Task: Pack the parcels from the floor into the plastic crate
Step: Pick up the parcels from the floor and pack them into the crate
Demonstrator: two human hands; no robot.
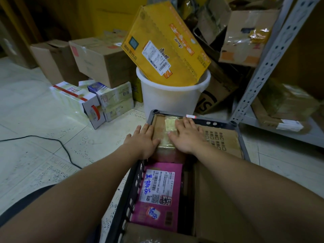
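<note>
Hands: left hand [142, 139] and right hand [185, 135] flat, fingers straight, pressing down on taped parcel [163, 124], gripping nothing.
Parcel place: far end of plastic crate [134, 181], beside pink parcel [161, 190].
Done: crate looks nearly full.
Left: white boxes [77, 99] on floor [35, 120], seemingly unpacked.

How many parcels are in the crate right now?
5 visible: taped brown parcel far left, pink parcel mid-left, brown box near left, printed cardboard box far right, plain cardboard box near right. Others may hide beneath.
</note>
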